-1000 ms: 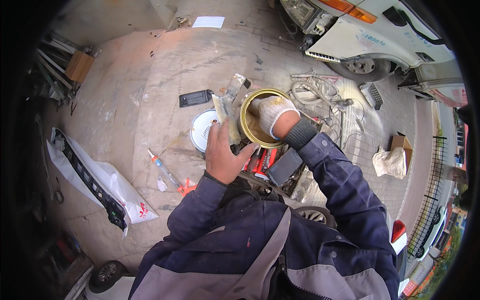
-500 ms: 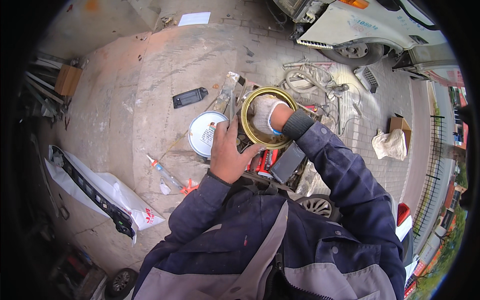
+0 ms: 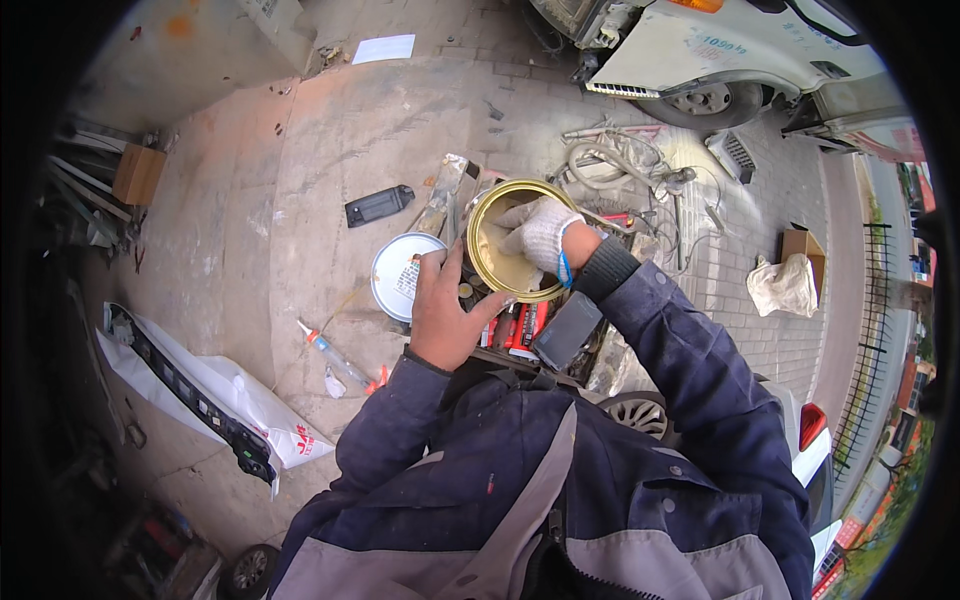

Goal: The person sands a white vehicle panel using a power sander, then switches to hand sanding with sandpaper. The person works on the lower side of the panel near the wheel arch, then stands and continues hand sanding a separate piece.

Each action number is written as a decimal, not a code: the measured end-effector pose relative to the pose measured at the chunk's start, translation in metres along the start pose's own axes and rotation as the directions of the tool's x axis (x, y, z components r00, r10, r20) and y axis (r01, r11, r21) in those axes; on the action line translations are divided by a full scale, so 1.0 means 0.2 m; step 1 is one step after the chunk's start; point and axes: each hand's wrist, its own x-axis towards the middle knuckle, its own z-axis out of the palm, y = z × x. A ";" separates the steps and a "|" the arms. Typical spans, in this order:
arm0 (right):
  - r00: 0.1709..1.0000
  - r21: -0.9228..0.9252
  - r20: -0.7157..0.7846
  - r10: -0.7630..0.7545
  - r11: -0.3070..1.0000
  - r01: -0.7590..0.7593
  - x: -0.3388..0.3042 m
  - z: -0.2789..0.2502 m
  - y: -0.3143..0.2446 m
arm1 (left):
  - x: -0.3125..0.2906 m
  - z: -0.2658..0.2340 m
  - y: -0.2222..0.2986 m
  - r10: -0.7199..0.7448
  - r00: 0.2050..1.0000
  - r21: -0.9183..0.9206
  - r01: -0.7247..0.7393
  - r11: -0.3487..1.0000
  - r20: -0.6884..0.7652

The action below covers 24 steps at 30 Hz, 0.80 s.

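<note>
A round metal can [image 3: 556, 194] with a gold rim stands open in front of me, pale beige paste [image 3: 510, 270] coating its inside. My left hand [image 3: 450, 315], bare, steadies the can's near left side, thumb and fingers set against its outside. Inside the opening is my right hand [image 3: 545, 238], in a white knit glove with a blue cuff edge. Its fingers bend down toward the paste; whatever they hold is hidden. To the left of the can, partly behind my left hand, lies a round white lid [image 3: 392, 275] with a printed label.
Red-labelled tubes [image 3: 527, 328] and a dark grey box [image 3: 568, 332] sit just below the can. A sealant gun [image 3: 335, 352] and a black plastic part [image 3: 380, 206] lie on the ground. Coiled hose [image 3: 600, 165] is beyond, near a white vehicle [image 3: 700, 55].
My right hand has risen partway out of the can, and more paste shows inside. The can has shifted slightly left, my left hand staying against it.
</note>
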 end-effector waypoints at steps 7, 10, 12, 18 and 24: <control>0.979 0.406 -0.143 0.142 0.911 -0.073 -0.02 0.10 0.07 | 0.01 -0.03 -0.01 -0.054 0.997 -0.026 0.055 0.998 0.053; 0.955 0.278 -0.289 0.066 0.960 0.018 -0.05 0.12 0.09 | 0.02 -0.04 -0.01 -0.067 0.997 0.024 0.067 0.997 0.024; 0.952 0.443 -0.289 0.099 0.895 0.041 -0.09 0.13 0.08 | 0.02 -0.05 0.00 -0.084 0.996 0.054 0.084 0.995 -0.011; 0.929 0.569 -0.347 0.127 0.816 0.101 -0.34 0.07 0.01 | -0.03 -0.02 -0.03 -0.088 0.984 0.042 0.095 0.995 -0.156; 0.910 0.647 -0.400 0.113 0.738 0.192 -0.58 -0.05 -0.06 | -0.14 -0.10 -0.13 -0.024 0.923 -0.245 -0.076 0.966 -0.384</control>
